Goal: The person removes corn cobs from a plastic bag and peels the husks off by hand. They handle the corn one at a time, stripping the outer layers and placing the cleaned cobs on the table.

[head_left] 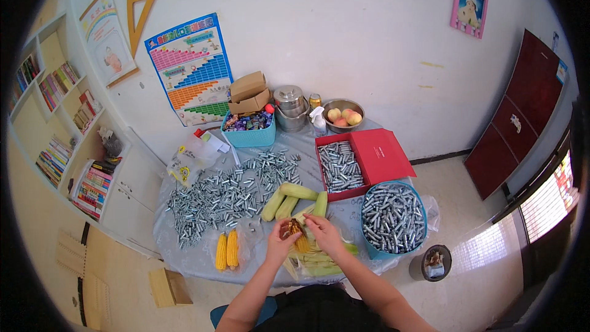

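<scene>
My left hand [279, 243] is wrapped round a yellow ear of corn [302, 245] that has brown silk at its upper end. Close to that end, my right hand [327, 237] has its fingers pinched together; what lies between them is too small to tell. Pale green husks [316, 264] are piled under and beside the hands. Just beyond lie several ears of corn still in their husks [298, 191]. Left of my hands, two bare yellow cobs [232, 249] rest side by side on a clear plastic bag [249, 233].
Loose metal cylinders [215, 200] cover the table's left half. More fill a red box [384, 157] and a blue tub [395, 218] at right. Behind stand a blue basket [255, 138], a metal pot [290, 107], a spray bottle [318, 122] and a bowl of peaches [361, 109].
</scene>
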Demonstrator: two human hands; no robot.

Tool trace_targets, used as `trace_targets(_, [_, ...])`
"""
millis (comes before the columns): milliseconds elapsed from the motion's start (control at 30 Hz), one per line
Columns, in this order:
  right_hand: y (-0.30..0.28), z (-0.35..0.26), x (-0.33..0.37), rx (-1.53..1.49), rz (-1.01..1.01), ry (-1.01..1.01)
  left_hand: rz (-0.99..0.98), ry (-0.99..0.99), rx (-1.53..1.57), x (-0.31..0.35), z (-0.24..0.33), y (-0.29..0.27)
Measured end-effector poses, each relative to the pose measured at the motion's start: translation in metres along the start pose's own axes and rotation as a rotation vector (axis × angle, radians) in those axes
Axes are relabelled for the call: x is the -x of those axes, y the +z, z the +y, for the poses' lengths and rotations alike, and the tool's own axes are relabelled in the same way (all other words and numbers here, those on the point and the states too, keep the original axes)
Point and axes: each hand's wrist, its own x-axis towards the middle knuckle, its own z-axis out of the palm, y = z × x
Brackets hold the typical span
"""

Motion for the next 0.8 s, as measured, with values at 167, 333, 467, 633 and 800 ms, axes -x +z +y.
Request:
trace_targets(167, [0.007,-0.004,0.004,-0.070,0.021,-0.070,0.003,0.032,-0.069,0.002,-0.002,0.005])
trace_targets(333, [0.007,0.005,0.006,-0.146,0.073,0.000,-0.029,0.038,-0.079,0.002,-0.004,0.005])
trace_targets(467, [0.008,0.001,0.009,0.059,0.188,-0.128,-0.030,0.028,-0.204,0.002,-0.007,0.001])
trace_targets(633, [0.011,0.008,0.008,0.025,0.317,0.072,-0.095,0.031,-0.140,0.006,-0.002,0.006])
trace_targets(800, [0.012,0.017,0.007,-0.453,0.257,0.280,-0.069,0.030,0.000,0.011,0.001,0.014])
